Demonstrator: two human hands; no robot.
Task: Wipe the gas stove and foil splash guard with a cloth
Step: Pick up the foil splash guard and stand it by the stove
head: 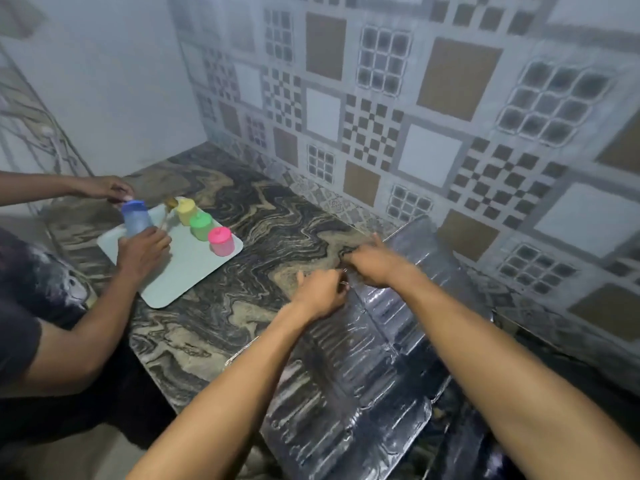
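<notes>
Foil splash guard (374,344) lying flat across the marbled countertop (242,220), its upper edge beneath both sets of fingertips. Left hand (320,292) and right hand (375,263) side by side, nearly touching, fingers curled closed and pinching the foil edge; whether a small wire or clip lies between them cannot be told. Beyond the left hand's fingers, a pale tray (194,268) carries yellow, green and pink containers; a second person's hands hold a blue bottle (136,216) there.
</notes>
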